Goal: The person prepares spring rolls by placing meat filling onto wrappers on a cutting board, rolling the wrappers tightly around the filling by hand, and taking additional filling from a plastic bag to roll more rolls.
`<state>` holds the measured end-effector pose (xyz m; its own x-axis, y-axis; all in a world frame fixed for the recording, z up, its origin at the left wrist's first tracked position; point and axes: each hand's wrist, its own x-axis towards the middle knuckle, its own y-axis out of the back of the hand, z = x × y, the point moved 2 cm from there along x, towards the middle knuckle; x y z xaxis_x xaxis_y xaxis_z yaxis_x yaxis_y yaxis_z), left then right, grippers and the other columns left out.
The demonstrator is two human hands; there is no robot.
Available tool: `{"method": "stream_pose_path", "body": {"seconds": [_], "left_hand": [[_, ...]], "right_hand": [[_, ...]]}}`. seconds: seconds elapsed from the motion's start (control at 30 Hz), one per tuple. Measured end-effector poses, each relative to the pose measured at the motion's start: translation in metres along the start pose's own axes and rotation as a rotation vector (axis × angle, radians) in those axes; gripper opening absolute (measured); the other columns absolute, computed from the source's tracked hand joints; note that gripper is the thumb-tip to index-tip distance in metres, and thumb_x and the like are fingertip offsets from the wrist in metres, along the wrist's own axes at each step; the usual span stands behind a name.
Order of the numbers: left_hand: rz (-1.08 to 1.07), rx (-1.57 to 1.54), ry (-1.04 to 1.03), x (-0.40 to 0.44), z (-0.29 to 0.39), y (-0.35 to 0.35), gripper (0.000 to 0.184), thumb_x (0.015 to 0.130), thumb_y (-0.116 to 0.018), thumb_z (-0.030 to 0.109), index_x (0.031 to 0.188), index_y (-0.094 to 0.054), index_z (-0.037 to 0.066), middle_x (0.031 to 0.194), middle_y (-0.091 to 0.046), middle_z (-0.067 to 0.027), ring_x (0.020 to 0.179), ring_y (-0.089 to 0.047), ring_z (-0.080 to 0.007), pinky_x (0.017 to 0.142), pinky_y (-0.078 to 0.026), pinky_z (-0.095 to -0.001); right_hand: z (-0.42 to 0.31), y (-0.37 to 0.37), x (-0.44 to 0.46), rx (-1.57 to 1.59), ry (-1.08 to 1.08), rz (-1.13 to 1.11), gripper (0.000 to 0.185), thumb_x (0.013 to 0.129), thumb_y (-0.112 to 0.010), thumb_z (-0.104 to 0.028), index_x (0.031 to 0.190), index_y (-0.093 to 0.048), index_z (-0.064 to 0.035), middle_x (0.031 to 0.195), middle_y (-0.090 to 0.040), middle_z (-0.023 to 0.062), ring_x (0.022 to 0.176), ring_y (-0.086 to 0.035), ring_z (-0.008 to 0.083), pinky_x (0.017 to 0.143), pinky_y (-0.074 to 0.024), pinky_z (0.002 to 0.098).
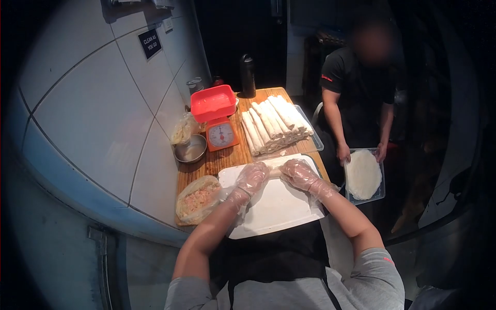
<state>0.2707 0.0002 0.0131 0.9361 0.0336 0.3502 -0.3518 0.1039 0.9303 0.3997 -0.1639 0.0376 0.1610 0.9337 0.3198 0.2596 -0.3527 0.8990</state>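
My left hand [252, 177] and my right hand [299, 174] both wear clear plastic gloves. Their fingers are curled over the two ends of a pale spring roll [275, 169], whose middle shows between them. It lies near the far edge of a white cutting board [274, 212]. Just beyond my hands, a stack of pale uncooked spring rolls [274, 124] rests on a clear tray. Left of the board sits a plastic bag of pinkish minced filling [196, 199]. The plastic and my fingers hide the ends of the roll.
An orange kitchen scale [222, 135] with a red pan [213, 102], a metal bowl [191, 150] and a black bottle [247, 76] stand on the wooden table [213, 164]. At right, a co-worker's hands hold a container of round wrappers [363, 174]. A tiled wall [103, 103] borders the left.
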Motion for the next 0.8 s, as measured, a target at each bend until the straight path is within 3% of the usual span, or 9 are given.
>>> {"method": "stream_pose_path", "body": {"seconds": [0.1,0.2,0.3,0.33,0.43,0.53,0.63,0.73,0.8], "left_hand": [[-0.014,-0.041,-0.095,0.002,0.002,0.020,0.014,0.083,-0.070,0.019,0.092,-0.067,0.008,0.087,-0.064,-0.0109,0.086,-0.064,-0.0321,0.075,-0.052,-0.0457],[-0.191,-0.037,0.027,0.009,-0.001,0.028,0.023,0.083,-0.070,0.017,0.105,-0.065,0.009,0.094,-0.065,-0.0124,0.087,-0.065,-0.0323,0.075,-0.053,-0.0446],[0.185,-0.041,-0.127,-0.001,-0.020,-0.037,0.038,0.084,-0.069,0.016,0.119,-0.058,0.007,0.110,-0.062,-0.0167,0.100,-0.062,-0.0342,0.086,-0.051,-0.0434],[0.238,-0.037,-0.156,-0.002,-0.009,-0.024,0.042,0.085,-0.069,0.016,0.123,-0.056,0.006,0.115,-0.061,-0.0180,0.104,-0.061,-0.0348,0.090,-0.050,-0.0431],[0.097,-0.053,-0.088,-0.012,0.020,0.013,0.047,0.085,-0.067,0.015,0.127,-0.052,-0.001,0.130,-0.053,-0.0212,0.122,-0.051,-0.0377,0.106,-0.041,-0.0431],[0.000,-0.052,-0.006,-0.002,0.005,0.007,0.043,0.086,-0.067,0.016,0.124,-0.055,0.002,0.122,-0.059,-0.0186,0.112,-0.057,-0.0362,0.095,-0.047,-0.0441],[-0.068,-0.031,0.055,0.009,-0.002,0.010,0.035,0.086,-0.067,0.016,0.118,-0.060,0.005,0.111,-0.064,-0.0148,0.100,-0.062,-0.0351,0.083,-0.050,-0.0459],[0.090,0.024,-0.092,0.001,-0.002,0.015,0.028,0.087,-0.065,0.017,0.113,-0.062,0.007,0.100,-0.066,-0.0109,0.088,-0.065,-0.0343,0.072,-0.050,-0.0472],[-0.025,-0.068,0.129,0.003,0.004,0.020,0.030,0.087,-0.065,0.017,0.115,-0.061,0.007,0.106,-0.064,-0.0129,0.096,-0.063,-0.0349,0.082,-0.050,-0.0462]], "right_hand": [[0.001,0.006,0.000,0.047,0.020,0.013,0.014,0.086,-0.068,-0.016,0.098,-0.070,-0.0075,0.089,-0.064,0.0141,0.087,-0.062,0.0360,0.077,-0.0484,0.0456],[0.021,0.000,0.010,0.008,0.042,-0.016,0.013,0.088,-0.066,-0.017,0.096,-0.071,-0.0073,0.090,-0.064,0.0144,0.088,-0.062,0.0366,0.077,-0.0484,0.0461],[0.027,-0.003,0.020,-0.218,-0.033,-0.074,0.012,0.090,-0.060,-0.014,0.091,-0.069,-0.0055,0.093,-0.063,0.0152,0.090,-0.062,0.0377,0.078,-0.0486,0.0466],[0.020,-0.001,0.021,-0.213,-0.005,0.045,0.012,0.089,-0.061,-0.014,0.091,-0.068,-0.0051,0.093,-0.063,0.0154,0.090,-0.062,0.0375,0.077,-0.0487,0.0469],[0.000,-0.008,0.013,-0.204,0.052,0.326,0.018,0.082,-0.065,-0.016,0.095,-0.070,-0.0059,0.092,-0.067,0.0132,0.087,-0.065,0.0344,0.077,-0.0517,0.0466],[-0.016,-0.008,0.008,-0.126,0.115,0.406,0.019,0.079,-0.068,-0.014,0.096,-0.070,-0.0063,0.090,-0.066,0.0122,0.084,-0.065,0.0337,0.075,-0.0523,0.0457],[0.005,-0.012,0.013,-0.095,0.063,0.273,0.016,0.079,-0.071,-0.014,0.094,-0.070,-0.0073,0.088,-0.065,0.0122,0.085,-0.064,0.0331,0.075,-0.0512,0.0452],[0.012,-0.006,0.014,-0.027,0.122,0.193,0.015,0.081,-0.071,-0.017,0.093,-0.070,-0.0077,0.088,-0.065,0.0125,0.086,-0.064,0.0333,0.075,-0.0503,0.0450],[0.014,-0.004,0.016,0.000,0.136,0.158,0.014,0.083,-0.071,-0.019,0.092,-0.070,-0.0076,0.089,-0.065,0.0124,0.087,-0.064,0.0334,0.076,-0.0501,0.0447]]}}
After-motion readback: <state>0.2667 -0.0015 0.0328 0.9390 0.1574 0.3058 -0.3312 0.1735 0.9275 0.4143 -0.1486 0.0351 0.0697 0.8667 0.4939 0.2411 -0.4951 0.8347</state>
